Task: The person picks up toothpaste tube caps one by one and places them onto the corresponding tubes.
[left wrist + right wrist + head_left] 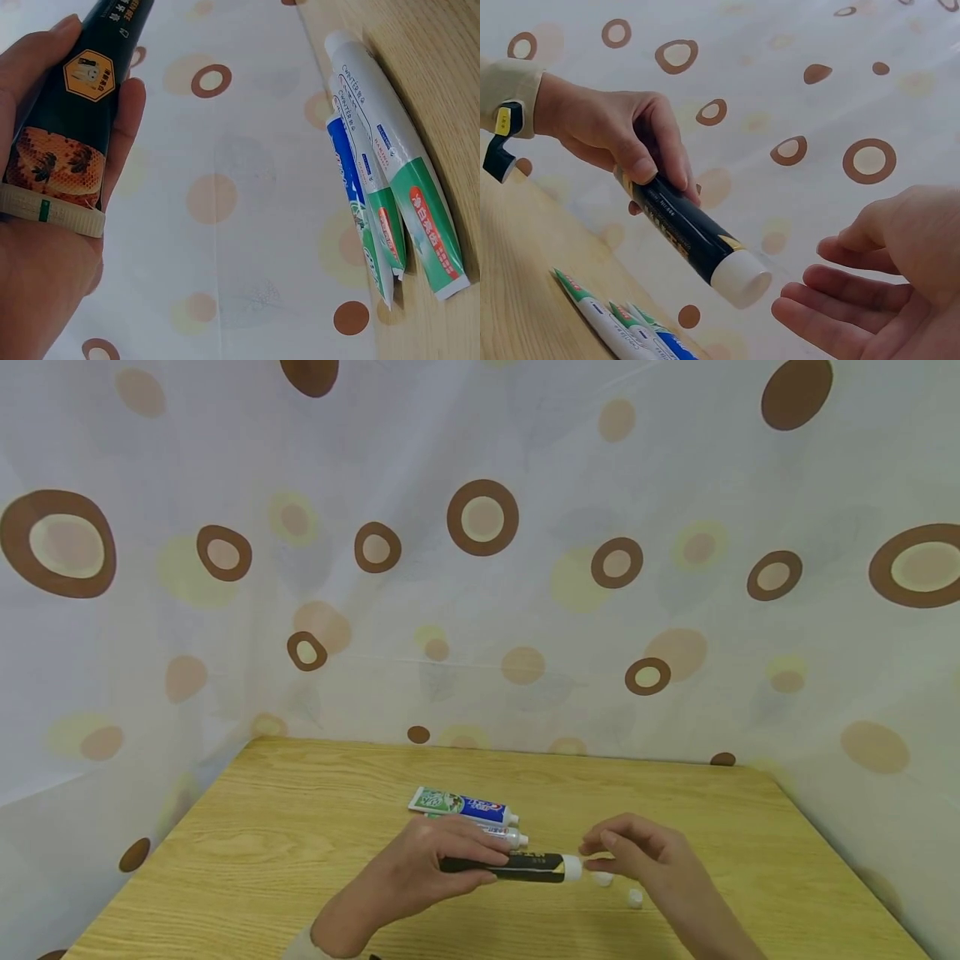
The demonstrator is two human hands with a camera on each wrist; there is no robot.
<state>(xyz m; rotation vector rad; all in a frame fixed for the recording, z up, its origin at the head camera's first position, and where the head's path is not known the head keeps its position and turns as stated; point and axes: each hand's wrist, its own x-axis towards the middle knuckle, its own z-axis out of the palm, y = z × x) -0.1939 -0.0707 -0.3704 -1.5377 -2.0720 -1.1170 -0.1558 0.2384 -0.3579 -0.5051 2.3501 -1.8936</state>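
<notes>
My left hand point(420, 868) holds a black toothpaste tube point(536, 867) level above the table, thumb on one side and fingers on the other. The tube's white cap point(741, 279) points to the right. Honeycomb and bees are printed near its flat crimped end point(52, 210). My right hand point(637, 852) is just beyond the cap, fingers loosely bent. A small gap separates its fingertips point(787, 306) from the cap in the right wrist view. Behind the left hand lie a blue-and-green toothpaste tube point(465, 806) and white-and-green toothpaste tubes point(397, 165), partly hidden in the head view.
Two small white caps point(636, 898) point(602, 878) lie on the wooden table point(300, 827) below the right hand. A white curtain with brown rings point(480, 610) encloses the table at the back and both sides.
</notes>
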